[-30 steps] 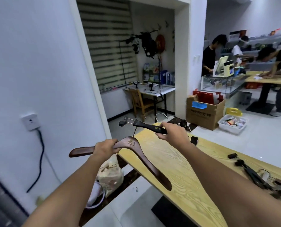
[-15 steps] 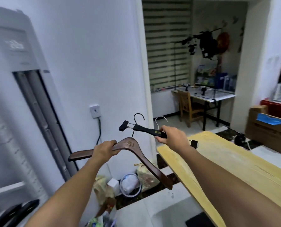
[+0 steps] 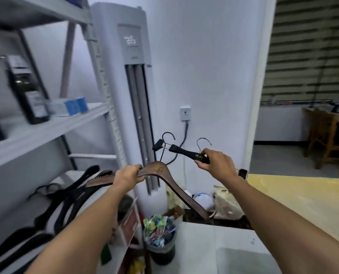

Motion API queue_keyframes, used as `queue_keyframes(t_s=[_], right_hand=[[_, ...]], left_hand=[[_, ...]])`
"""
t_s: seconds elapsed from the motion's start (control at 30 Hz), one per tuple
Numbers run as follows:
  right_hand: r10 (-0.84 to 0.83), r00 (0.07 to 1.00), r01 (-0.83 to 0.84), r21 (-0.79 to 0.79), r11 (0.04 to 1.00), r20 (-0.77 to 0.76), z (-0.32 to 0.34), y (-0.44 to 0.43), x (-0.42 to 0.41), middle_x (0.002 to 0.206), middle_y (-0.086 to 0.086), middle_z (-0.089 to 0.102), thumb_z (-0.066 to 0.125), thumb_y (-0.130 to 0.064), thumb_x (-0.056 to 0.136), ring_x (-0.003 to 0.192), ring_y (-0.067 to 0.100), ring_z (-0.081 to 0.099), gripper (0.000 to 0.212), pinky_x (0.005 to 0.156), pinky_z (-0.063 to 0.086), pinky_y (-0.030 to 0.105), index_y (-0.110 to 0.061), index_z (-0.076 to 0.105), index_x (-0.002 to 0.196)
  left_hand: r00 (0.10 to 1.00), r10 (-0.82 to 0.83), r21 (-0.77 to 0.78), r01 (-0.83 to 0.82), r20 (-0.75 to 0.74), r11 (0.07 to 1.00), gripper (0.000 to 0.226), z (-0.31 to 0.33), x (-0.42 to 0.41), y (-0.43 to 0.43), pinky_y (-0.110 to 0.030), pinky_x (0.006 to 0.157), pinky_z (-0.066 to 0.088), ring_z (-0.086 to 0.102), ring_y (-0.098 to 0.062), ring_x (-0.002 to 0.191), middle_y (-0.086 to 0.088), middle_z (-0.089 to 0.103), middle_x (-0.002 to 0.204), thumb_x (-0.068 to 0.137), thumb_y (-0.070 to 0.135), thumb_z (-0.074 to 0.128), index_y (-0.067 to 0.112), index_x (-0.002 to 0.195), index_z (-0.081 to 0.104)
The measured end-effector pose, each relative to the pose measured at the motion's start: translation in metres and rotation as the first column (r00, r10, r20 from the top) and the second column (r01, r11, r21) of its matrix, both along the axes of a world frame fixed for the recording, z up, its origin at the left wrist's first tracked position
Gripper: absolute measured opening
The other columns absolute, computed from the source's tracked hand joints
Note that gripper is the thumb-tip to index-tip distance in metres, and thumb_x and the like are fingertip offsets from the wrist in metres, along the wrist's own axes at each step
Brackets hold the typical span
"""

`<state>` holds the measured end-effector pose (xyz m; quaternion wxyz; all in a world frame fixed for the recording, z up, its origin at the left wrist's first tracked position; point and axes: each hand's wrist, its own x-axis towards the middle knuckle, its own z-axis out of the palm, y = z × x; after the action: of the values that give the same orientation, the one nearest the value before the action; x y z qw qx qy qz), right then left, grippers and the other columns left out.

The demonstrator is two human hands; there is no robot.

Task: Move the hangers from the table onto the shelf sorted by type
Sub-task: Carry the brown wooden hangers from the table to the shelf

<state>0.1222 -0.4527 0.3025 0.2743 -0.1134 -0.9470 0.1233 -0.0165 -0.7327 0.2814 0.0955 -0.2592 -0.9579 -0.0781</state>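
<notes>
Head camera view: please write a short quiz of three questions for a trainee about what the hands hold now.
1. True or false: the left hand holds the brown wooden hanger.
2. Which hanger is in the right hand? A) black clip hanger B) white plastic hanger C) none
3. Fill in: the black hangers already put down lie on the ___ side of the picture, on the shelf unit.

Key: 1 true; 2 A, the black clip hanger; 3 left.
</notes>
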Motion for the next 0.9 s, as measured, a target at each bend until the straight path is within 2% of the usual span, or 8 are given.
queue_keyframes(t_s=[0.07, 0.2, 0.43, 0.53, 0.63, 0.8, 0.9], right_hand=[[0.027, 1.0, -0.027, -0.005, 1.0, -0.015, -0.003, -0.012, 0.001, 0.085, -0.005, 0.067, 0.059, -0.051, 0.086, 0.082, 0.022, 0.063, 0.03, 0.061, 0.038, 0.028, -0.023, 0.06, 0.097], [0.219, 0.976, -0.219, -0.009, 0.976, 0.009, -0.011, -0.057, 0.012, 0.085, -0.004, 0.068, 0.06, -0.05, 0.086, 0.081, 0.022, 0.064, 0.029, 0.06, 0.037, 0.027, -0.023, 0.061, 0.097], [0.455, 0.889, -0.455, -0.02, 0.89, 0.043, -0.015, -0.154, 0.02, 0.084, -0.002, 0.069, 0.059, -0.051, 0.086, 0.084, 0.023, 0.065, 0.03, 0.061, 0.042, 0.03, -0.023, 0.061, 0.097], [0.539, 0.842, -0.539, 0.001, 0.842, 0.04, -0.015, -0.197, 0.024, 0.092, -0.002, 0.07, 0.058, -0.053, 0.087, 0.089, 0.022, 0.065, 0.035, 0.066, 0.047, 0.031, -0.022, 0.061, 0.104], [0.606, 0.794, -0.607, 0.022, 0.794, 0.048, -0.017, -0.239, 0.03, 0.098, -0.001, 0.07, 0.057, -0.054, 0.088, 0.092, 0.021, 0.064, 0.039, 0.064, 0.043, 0.029, -0.022, 0.062, 0.11], [0.704, 0.703, -0.71, 0.043, 0.703, 0.098, -0.025, -0.303, 0.042, 0.095, -0.002, 0.07, 0.057, -0.055, 0.087, 0.089, 0.019, 0.064, 0.039, 0.066, 0.05, 0.031, -0.021, 0.063, 0.106], [0.747, 0.657, -0.753, 0.044, 0.656, 0.105, -0.028, -0.341, 0.055, 0.089, -0.003, 0.068, 0.057, -0.055, 0.087, 0.086, 0.02, 0.064, 0.037, 0.063, 0.045, 0.032, -0.021, 0.062, 0.101]], left_hand=[[1.0, 0.028, -0.002, -0.028, 0.0, 1.0, 0.027, -0.005, 0.012, -0.017, -0.031, 0.07, 0.038, 0.062, -0.024, 0.103, 0.0, 0.067, 0.105, 0.088, 0.047, 0.056, 0.024, 0.102, 0.056], [0.981, 0.193, -0.001, -0.193, 0.013, 0.981, 0.028, -0.015, 0.071, -0.078, -0.033, 0.07, 0.04, 0.063, -0.026, 0.1, 0.0, 0.067, 0.101, 0.086, 0.048, 0.057, 0.024, 0.1, 0.056], [0.903, 0.429, 0.084, -0.43, 0.041, 0.899, 0.022, -0.028, 0.153, -0.184, -0.029, 0.06, 0.033, 0.062, -0.021, 0.095, 0.003, 0.065, 0.095, 0.086, 0.046, 0.056, 0.027, 0.099, 0.055], [0.853, 0.518, 0.084, -0.521, 0.055, 0.849, 0.025, -0.031, 0.188, -0.227, -0.028, 0.061, 0.034, 0.062, -0.02, 0.095, 0.003, 0.066, 0.098, 0.086, 0.048, 0.057, 0.029, 0.101, 0.057], [0.786, 0.617, 0.074, -0.619, 0.042, 0.782, 0.031, -0.035, 0.223, -0.268, -0.028, 0.065, 0.037, 0.063, -0.019, 0.096, 0.004, 0.067, 0.102, 0.086, 0.051, 0.057, 0.03, 0.11, 0.058], [0.688, 0.721, 0.072, -0.726, 0.089, 0.684, 0.031, -0.049, 0.276, -0.329, -0.03, 0.068, 0.044, 0.063, -0.022, 0.093, 0.001, 0.067, 0.101, 0.087, 0.052, 0.055, 0.028, 0.107, 0.057], [0.642, 0.759, 0.082, -0.767, 0.111, 0.637, 0.03, -0.057, 0.307, -0.36, -0.031, 0.07, 0.044, 0.063, -0.024, 0.094, 0.001, 0.067, 0.101, 0.087, 0.051, 0.056, 0.028, 0.106, 0.058]])
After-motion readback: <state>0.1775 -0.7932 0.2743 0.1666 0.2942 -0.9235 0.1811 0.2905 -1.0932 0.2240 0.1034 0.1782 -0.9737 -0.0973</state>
